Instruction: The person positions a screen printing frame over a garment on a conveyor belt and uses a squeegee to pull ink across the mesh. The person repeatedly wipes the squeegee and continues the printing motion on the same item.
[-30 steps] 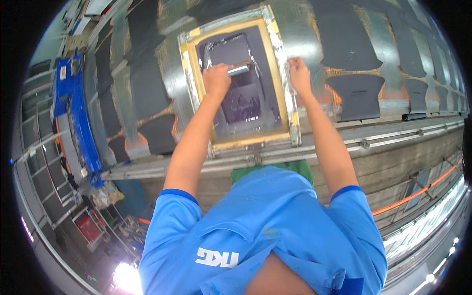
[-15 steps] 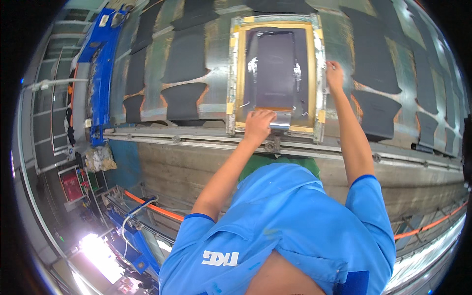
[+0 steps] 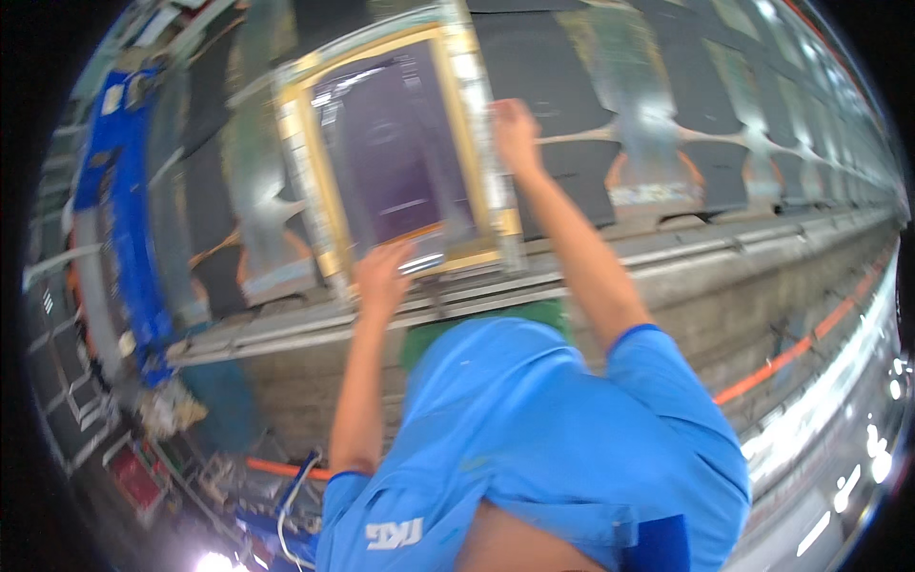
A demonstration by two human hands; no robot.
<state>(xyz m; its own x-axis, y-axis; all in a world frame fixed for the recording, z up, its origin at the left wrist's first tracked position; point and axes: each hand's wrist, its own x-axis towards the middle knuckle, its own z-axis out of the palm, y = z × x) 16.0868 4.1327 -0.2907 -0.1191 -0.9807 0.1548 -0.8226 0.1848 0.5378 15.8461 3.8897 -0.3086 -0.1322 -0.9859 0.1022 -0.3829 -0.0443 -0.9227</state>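
Observation:
My left hand (image 3: 383, 276) is closed on the left end of a squeegee (image 3: 427, 255) with a shiny metal holder and an orange strip. The squeegee rests at the near end of a screen printing frame (image 3: 461, 124), inside its border. Yellowish tape lines that border, around a dark purple, glossy mesh (image 3: 396, 143). At the frame's right side, my right hand (image 3: 515, 133) has its fingers curled against the outer edge; motion blurs the exact grip. The frame sits slanted in the picture on a long table with dark fabric pieces (image 3: 553, 100).
A metal rail (image 3: 667, 267) runs along the table's near edge, in front of my body. Left of the frame stands a blue machine part (image 3: 133, 229). More dark pieces (image 3: 715, 172) lie along the table to the right. An orange pipe (image 3: 777, 362) passes low on the right.
My view has turned, and the frame appears further left and tilted. A dark piece now borders its right side, where bare table showed. Both hands keep their places on squeegee and frame.

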